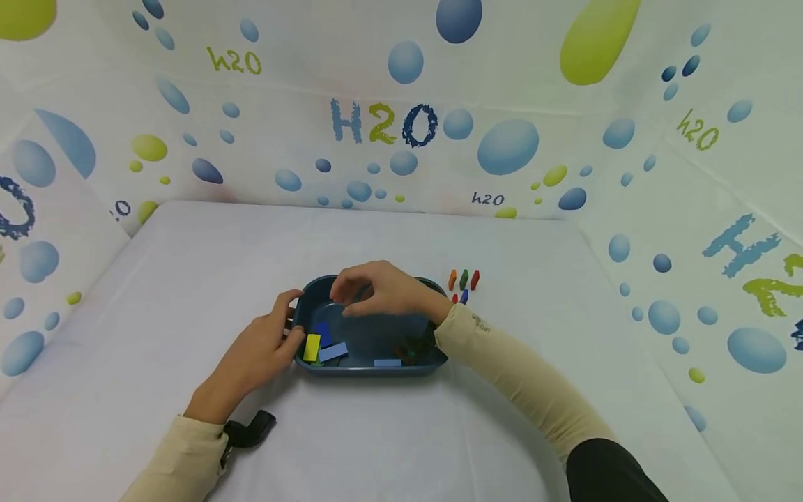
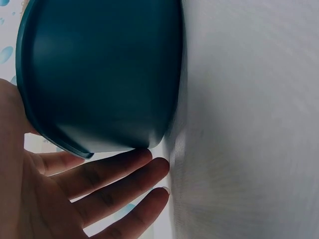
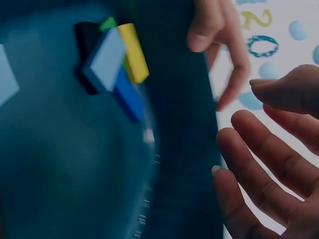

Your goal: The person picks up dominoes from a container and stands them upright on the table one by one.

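A dark blue plastic tub [image 1: 370,372] stands in front of the person. The left hand [image 1: 257,352] holds its left end, thumb over the rim and the other fingers along the outer wall. Above the tub hovers the right hand [image 1: 389,289], fingers loosely bent, nothing between them. Inside at the left lie a yellow block [image 1: 311,347], a light blue block [image 1: 333,352] and a dark blue block [image 1: 323,333]. A bit of a green block [image 3: 107,23] peeks out there in the right wrist view. Another light blue block [image 1: 387,362] lies by the near wall.
Right of the tub, small blocks stand upright: an orange one [image 1: 452,279], a green one [image 1: 464,279] and a red one [image 1: 475,279] in a row, with a blue one [image 1: 464,297] and another red one nearer. A white cloth [image 1: 527,258] covers the table.
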Available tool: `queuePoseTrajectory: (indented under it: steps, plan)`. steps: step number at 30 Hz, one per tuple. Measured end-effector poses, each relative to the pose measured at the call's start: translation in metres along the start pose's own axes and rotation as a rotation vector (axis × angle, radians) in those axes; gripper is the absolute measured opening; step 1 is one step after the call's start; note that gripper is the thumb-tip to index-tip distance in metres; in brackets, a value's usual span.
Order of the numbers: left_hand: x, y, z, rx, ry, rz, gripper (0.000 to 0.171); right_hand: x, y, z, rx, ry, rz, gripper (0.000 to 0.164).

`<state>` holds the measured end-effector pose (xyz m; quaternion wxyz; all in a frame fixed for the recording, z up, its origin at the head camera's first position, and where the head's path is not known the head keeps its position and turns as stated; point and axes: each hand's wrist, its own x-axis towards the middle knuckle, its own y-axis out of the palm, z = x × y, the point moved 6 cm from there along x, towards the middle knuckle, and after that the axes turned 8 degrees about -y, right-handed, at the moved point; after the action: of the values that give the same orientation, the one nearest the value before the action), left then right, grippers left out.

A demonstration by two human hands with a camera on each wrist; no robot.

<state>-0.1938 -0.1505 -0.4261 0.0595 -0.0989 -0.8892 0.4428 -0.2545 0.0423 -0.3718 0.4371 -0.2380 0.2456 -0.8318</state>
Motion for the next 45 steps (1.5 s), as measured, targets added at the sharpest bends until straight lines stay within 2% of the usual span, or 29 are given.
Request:
queuePoseTrajectory:
  steps: [12,24,45]
  plan:
    - [-0.001,0.002,-0.002,-0.019,0.027,-0.003,0.054,0.006,0.032,-0.015,0.076,0.036,0.105,0.030]
    - [0.000,0.000,-0.001,-0.001,0.022,-0.002,0.054,0.009,0.044,-0.024,0.143,0.013,0.189,0.027]
    - [0.000,-0.002,-0.003,0.007,0.018,-0.009,0.054,0.008,0.057,-0.036,-0.062,0.084,0.342,0.040]
